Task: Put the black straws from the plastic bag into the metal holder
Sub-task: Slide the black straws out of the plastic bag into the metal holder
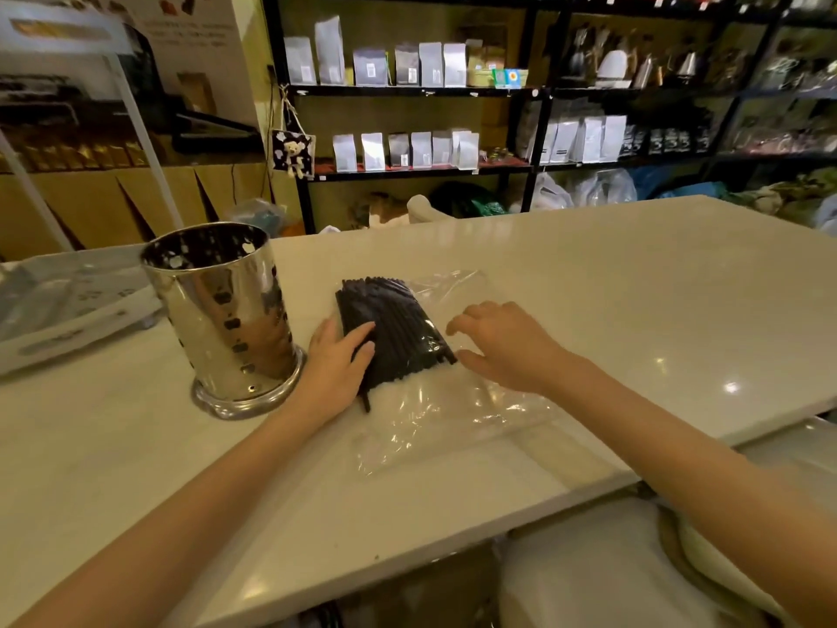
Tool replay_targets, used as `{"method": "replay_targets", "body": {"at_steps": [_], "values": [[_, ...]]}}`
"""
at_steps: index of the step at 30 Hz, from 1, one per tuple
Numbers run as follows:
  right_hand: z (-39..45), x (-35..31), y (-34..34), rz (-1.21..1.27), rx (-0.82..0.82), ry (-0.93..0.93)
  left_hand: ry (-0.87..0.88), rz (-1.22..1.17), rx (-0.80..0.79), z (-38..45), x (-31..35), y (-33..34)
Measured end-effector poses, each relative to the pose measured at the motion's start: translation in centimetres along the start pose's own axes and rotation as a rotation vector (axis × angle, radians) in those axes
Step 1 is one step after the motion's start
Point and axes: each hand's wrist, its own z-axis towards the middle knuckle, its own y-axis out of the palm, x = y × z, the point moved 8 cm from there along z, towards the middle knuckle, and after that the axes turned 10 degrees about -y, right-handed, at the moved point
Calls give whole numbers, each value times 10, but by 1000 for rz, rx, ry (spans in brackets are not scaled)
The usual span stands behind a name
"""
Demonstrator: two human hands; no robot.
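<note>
A bundle of black straws [393, 326] lies inside a clear plastic bag [446, 414] flat on the white counter [634, 283]. One straw pokes out toward me at the bundle's near end. My left hand [337, 367] rests flat on the left side of the bundle, fingers laid over the straws. My right hand [496, 339] hovers just right of the bundle over the bag, fingers spread and curled, holding nothing. A shiny perforated metal holder [222, 310] stands upright to the left of my left hand, almost touching it.
A white device under a plastic cover [68, 305] sits at the counter's far left. Black shelves [407, 90] with white pouches stand behind the counter. The counter's near edge [453, 550] runs diagonally, with a pale seat [589, 568] below it.
</note>
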Motion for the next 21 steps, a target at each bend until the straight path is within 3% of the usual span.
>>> {"method": "replay_targets", "body": {"at_steps": [3, 9, 21], "values": [[-2, -53, 7, 215, -9, -141, 140, 26, -53, -13, 5, -2], [-5, -92, 24, 401, 30, -167, 251, 40, -147, -30, 6, 2], [-3, -83, 25, 543, 23, 0, 307, 158, -206, -32, 5, 10]]}}
